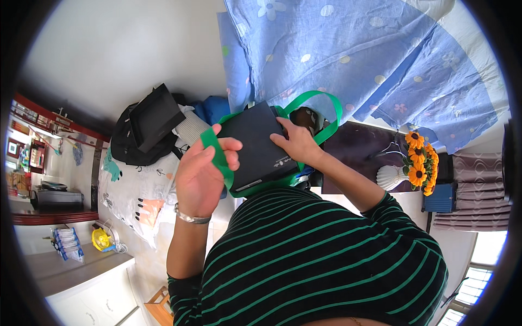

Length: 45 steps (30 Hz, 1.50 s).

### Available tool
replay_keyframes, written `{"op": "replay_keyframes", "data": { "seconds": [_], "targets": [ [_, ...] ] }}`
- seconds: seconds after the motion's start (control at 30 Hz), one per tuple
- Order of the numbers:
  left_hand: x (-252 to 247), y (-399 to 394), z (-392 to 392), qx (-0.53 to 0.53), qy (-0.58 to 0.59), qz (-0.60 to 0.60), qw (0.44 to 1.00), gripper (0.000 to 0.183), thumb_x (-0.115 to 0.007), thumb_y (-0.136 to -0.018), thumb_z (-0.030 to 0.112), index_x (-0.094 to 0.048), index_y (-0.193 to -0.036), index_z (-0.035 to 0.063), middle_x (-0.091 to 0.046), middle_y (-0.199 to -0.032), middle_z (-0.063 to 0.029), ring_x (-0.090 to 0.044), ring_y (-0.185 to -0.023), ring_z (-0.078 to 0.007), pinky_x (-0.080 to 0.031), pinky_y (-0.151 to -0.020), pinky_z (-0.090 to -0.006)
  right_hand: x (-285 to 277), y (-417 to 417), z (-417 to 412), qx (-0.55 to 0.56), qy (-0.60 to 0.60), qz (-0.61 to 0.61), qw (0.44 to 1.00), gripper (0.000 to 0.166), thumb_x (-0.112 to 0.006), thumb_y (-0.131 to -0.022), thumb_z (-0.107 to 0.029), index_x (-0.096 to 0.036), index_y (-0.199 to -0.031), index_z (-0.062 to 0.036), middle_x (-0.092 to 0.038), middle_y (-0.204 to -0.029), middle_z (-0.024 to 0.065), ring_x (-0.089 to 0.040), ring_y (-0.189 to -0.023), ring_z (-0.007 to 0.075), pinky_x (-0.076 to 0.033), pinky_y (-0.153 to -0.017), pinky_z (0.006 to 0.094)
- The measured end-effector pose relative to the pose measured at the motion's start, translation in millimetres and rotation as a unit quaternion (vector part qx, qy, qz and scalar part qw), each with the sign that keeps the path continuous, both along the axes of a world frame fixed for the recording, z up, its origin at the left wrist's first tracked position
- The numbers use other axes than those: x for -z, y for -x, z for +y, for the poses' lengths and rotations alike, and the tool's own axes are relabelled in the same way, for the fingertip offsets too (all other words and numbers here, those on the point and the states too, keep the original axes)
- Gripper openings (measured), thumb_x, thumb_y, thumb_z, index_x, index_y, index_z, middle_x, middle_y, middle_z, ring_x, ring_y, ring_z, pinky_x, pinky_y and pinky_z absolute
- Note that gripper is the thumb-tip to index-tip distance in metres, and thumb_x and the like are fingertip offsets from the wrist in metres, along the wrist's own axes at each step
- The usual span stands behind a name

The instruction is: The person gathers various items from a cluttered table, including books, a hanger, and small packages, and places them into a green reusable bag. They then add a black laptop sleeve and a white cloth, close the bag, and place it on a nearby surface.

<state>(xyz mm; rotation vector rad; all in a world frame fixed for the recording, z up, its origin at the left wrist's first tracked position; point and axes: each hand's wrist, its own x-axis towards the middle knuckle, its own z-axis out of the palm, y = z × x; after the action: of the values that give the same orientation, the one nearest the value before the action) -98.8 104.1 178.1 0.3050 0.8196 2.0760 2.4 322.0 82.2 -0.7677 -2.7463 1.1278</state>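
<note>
A flat black box (259, 146) with small white print lies in the mouth of a green fabric bag (265, 188), close to my body. My left hand (202, 175), with a bracelet at the wrist, has one of the bag's green strap handles (219, 153) looped over it, between thumb and fingers. On the box's right edge rests my right hand (297, 142), thumb and fingers on the black surface. The other green handle (338, 108) stands up in a loop beyond my right hand. The bag's inside is mostly hidden by the box.
An open black box tray (157, 118) lies on a black backpack (122, 142), left of the bag. To the right, a dark tabletop (346, 150) holds a white shell-shaped vase (391, 177) with orange artificial flowers (416, 171). A blue patterned curtain (326, 49) hangs ahead.
</note>
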Motion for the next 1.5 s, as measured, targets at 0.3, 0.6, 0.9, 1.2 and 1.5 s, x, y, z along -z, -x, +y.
{"op": "replay_keyframes", "data": {
  "seconds": [0.3, 0.6, 0.9, 1.2, 1.5],
  "targets": [
    [3, -3, -19, -0.012, -0.008, -0.046, 0.999, 0.045, -0.049, -0.083, 0.011, -0.039, -0.122, -0.0078, -0.058, -0.098, -0.0228, -0.056, -0.076, -0.0219, -0.044, -0.071, -0.0328, 25, -8, -45, -0.036, -0.211, 0.108, 0.971, 0.054, -0.061, -0.077, -0.034, -0.048, -0.115, 0.0025, -0.057, -0.098, 0.0175, -0.059, -0.085, 0.034, -0.049, -0.072, 0.04],
    [4, 5, -6, -0.002, -0.055, -0.061, 0.997, 0.044, -0.051, -0.083, 0.011, -0.04, -0.122, -0.0067, -0.056, -0.101, -0.0228, -0.055, -0.081, -0.0227, -0.043, -0.075, -0.0323, 15, 2, -52, -0.274, -0.304, 0.082, 0.909, 0.068, -0.056, -0.079, -0.044, -0.041, -0.128, -0.0002, -0.034, -0.138, 0.014, -0.023, -0.132, 0.0295, -0.016, -0.107, 0.0482],
    [-3, 13, -7, 0.028, -0.085, -0.071, 0.993, 0.045, -0.048, -0.083, 0.009, -0.037, -0.123, -0.0087, -0.056, -0.101, -0.0198, -0.053, -0.081, -0.0205, -0.042, -0.076, -0.0313, 28, -6, -56, -0.212, -0.348, 0.004, 0.913, 0.065, -0.052, -0.081, -0.044, -0.043, -0.123, 0.0061, -0.038, -0.133, 0.0197, -0.033, -0.123, 0.034, -0.03, -0.097, 0.0456],
    [2, 5, -3, -0.014, 0.063, 0.146, 0.987, 0.045, -0.051, -0.083, 0.008, -0.04, -0.125, -0.0044, -0.06, -0.103, -0.0178, -0.059, -0.082, -0.0205, -0.045, -0.079, -0.0312, -33, -65, -7, 0.168, -0.219, 0.34, 0.899, 0.038, -0.065, -0.069, -0.001, -0.058, -0.106, -0.0045, -0.059, -0.105, 0.0104, -0.055, -0.095, 0.0257, -0.043, -0.082, 0.0349],
    [5, 2, 22, 0.021, 0.133, 0.276, 0.952, 0.052, -0.051, -0.086, 0.01, -0.032, -0.131, -0.0082, -0.065, -0.094, -0.0114, -0.055, -0.064, -0.0108, -0.046, -0.062, -0.0235, -77, -52, 20, 0.07, 0.471, 0.355, 0.805, 0.018, -0.049, -0.087, -0.015, -0.053, -0.093, 0.0015, -0.039, -0.047, 0.001, -0.04, -0.039, 0.0128, -0.035, -0.041, 0.0239]
  ]
}}
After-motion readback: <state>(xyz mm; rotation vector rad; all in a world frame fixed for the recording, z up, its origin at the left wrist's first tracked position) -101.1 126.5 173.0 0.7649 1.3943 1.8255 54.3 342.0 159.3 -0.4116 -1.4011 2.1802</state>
